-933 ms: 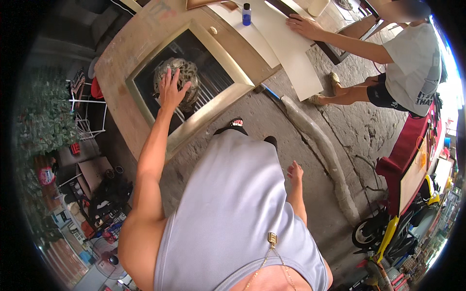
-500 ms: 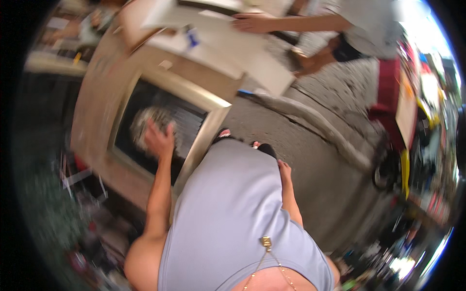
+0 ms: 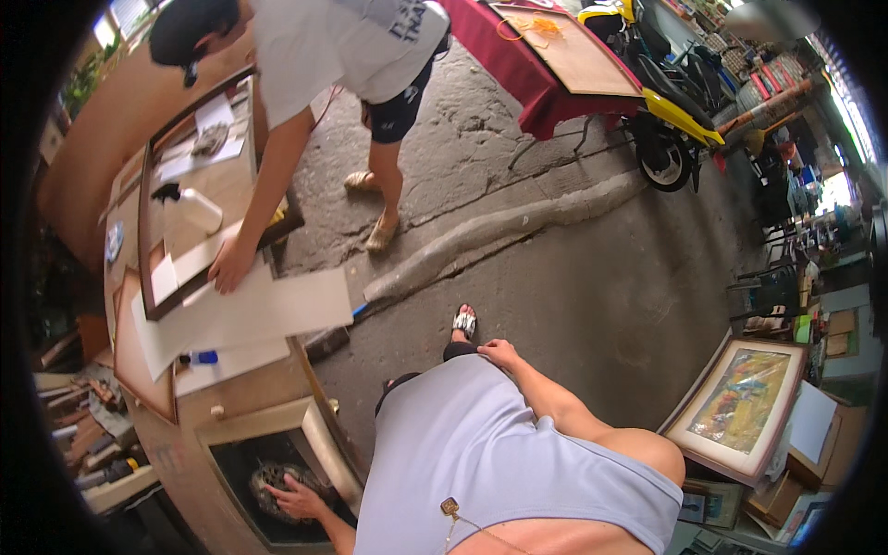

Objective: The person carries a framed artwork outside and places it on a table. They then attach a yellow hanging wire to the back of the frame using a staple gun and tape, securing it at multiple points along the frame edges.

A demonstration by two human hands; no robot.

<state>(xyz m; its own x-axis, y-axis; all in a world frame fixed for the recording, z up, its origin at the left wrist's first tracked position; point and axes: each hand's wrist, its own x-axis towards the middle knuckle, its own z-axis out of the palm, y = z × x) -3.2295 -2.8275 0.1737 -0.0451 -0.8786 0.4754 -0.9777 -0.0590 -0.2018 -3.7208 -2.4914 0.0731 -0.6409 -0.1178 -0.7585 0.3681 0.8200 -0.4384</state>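
My left hand point(image 3: 294, 499), fingers spread, is over a round, grey mottled shape point(image 3: 268, 483) inside a picture frame. Whether that shape is part of the picture or a thing lying on it, I cannot tell. The picture frame point(image 3: 324, 444) is wide and pale silver-gold around a dark panel, flat on a brown work table point(image 3: 176, 453). My right hand point(image 3: 499, 354) rests on my leg at the hem of my grey top, its fingers loosely stretched and nothing seen in them.
Across the table a co-worker point(image 3: 342, 55) has one hand on a dark frame point(image 3: 148, 231) above white boards point(image 3: 268, 310). A spray bottle point(image 3: 199, 211) lies there. Beyond stand a red-draped table point(image 3: 518, 69) and a yellow motorbike point(image 3: 680, 116). A framed picture point(image 3: 735, 407) leans at right.
My view has swung round, bringing the co-worker's head and body, the motorbike and the leaning picture into sight. My left hand stays over the grey shape, my right on my leg.
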